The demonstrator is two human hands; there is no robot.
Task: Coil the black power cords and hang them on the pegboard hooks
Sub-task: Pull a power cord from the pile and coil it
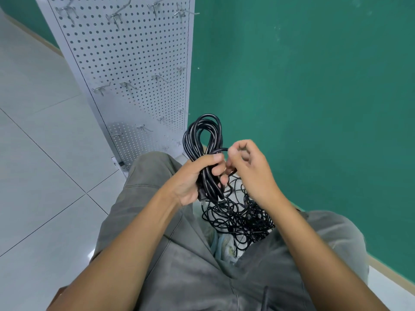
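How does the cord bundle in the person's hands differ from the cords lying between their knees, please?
The coiled bundle is gathered into neat parallel loops; the loose pile is a tangle of crossing strands. The bundle is held up, gripped by the left hand, with the right hand pinching one strand; the pile lies low between the knees, untouched. The bundle's strands look thicker. Both are black, and neither hangs on the pegboard yet.

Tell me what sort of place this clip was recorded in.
Probably a storeroom or workshop corner set up for cable tidying: a white pegboard with bare metal hooks stands on a pale tiled floor against a green wall.
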